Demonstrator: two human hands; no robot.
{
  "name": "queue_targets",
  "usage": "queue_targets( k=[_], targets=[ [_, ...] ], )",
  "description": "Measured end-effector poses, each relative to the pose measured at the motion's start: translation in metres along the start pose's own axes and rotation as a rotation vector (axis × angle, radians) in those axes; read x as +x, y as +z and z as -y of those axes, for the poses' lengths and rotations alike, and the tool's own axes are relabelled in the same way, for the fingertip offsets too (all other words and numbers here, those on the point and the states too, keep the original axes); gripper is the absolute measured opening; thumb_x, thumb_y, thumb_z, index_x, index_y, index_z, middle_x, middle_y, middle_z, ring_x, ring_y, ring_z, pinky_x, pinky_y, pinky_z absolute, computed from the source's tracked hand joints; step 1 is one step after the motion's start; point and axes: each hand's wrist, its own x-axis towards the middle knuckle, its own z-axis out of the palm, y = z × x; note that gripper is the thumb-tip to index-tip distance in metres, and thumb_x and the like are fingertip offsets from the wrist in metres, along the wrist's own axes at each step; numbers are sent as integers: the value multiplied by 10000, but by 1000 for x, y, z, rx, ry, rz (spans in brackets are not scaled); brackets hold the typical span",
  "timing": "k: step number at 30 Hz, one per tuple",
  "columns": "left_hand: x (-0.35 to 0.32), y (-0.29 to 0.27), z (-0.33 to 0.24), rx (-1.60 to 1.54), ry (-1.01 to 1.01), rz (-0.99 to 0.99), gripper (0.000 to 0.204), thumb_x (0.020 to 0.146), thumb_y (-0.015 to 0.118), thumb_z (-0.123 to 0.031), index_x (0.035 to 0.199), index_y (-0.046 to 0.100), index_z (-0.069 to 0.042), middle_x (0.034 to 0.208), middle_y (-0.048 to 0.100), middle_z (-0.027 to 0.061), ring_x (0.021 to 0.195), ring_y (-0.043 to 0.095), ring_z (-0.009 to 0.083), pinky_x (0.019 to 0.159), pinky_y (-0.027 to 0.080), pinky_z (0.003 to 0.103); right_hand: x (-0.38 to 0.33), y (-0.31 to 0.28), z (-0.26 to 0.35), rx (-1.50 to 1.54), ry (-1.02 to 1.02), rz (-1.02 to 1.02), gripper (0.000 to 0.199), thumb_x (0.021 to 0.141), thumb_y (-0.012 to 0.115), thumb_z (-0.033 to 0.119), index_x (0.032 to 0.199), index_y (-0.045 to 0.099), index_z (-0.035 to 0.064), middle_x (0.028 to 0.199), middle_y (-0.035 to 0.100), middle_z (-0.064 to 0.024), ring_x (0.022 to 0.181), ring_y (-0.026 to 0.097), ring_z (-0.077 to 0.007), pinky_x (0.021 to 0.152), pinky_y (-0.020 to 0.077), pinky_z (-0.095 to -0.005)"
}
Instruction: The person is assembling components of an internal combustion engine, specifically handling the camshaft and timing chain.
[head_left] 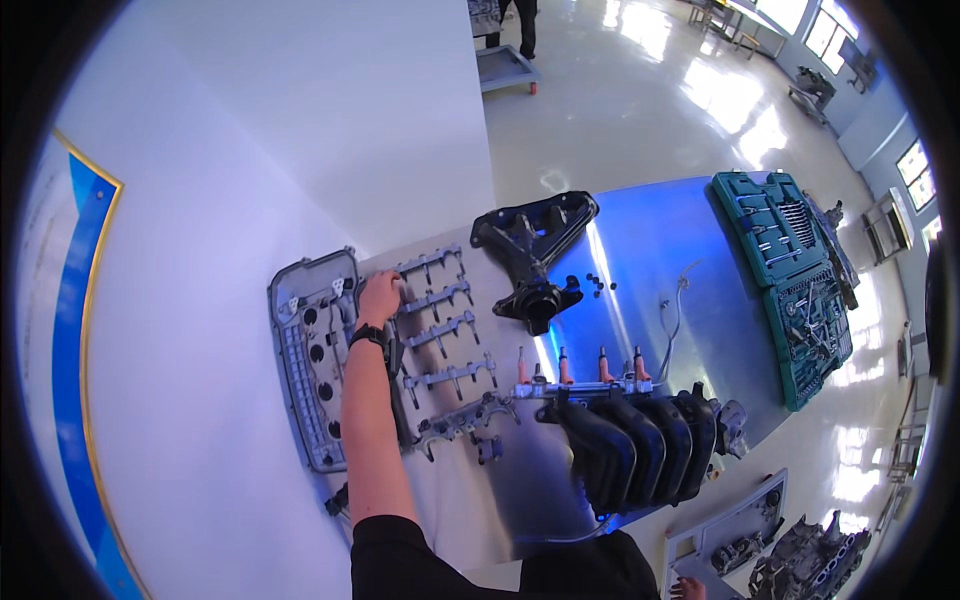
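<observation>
My left hand (380, 297), with a dark watch on its wrist, reaches over the far left part of the metal table. Its fingers are curled together by the left end of the farthest grey metal bar with bolts (430, 262); what they grip is hidden. Several similar bolted bars (440, 331) lie in a row toward me. Left of my forearm rests a grey engine valve cover (300, 390), and a long black part (402, 420) shows beside the arm. My right hand (688, 588) hangs low at the bottom edge, partly cut off, fingers apart, with nothing seen in it.
A black bracket-shaped part (535, 250) and small black pieces (598, 284) lie mid-table. Nearer sits a black intake manifold (635, 450) beside a fuel rail with red injectors (604, 368). A green toolbox (785, 285) lies open at right. A white wall (200, 300) borders the left.
</observation>
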Motion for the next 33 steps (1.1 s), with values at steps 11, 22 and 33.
queue_targets(
  k=[11, 22, 33],
  targets=[
    [39, 23, 8, 55, 0, 28, 385, 821, 708, -222, 1150, 606, -50, 1175, 564, 177, 1157, 495, 383, 970, 439, 445, -36, 60, -27, -9, 55, -83, 350, 983, 516, 283, 1216, 585, 31, 963, 682, -115, 795, 669, -181, 646, 536, -298],
    [21, -4, 9, -59, 12, 38, 394, 760, 769, -238, 1055, 601, -39, 978, 650, 157, 936, 625, 352, 831, 489, 436, -35, 87, -3, -10, -45, -48, 356, 987, 521, 293, 1232, 577, 41, 986, 681, -107, 844, 665, -182, 691, 535, -299],
    [-86, -107, -46, -223, 358, -387, 258, 794, 729, -79, 928, 517, -19, 910, 590, 162, 831, 600, 389, 698, 472, 428, 19, 90, -5, -113, -188, 10, 311, 960, 533, 263, 1172, 582, 40, 915, 681, -108, 789, 662, -195, 662, 524, -315]
  ],
)
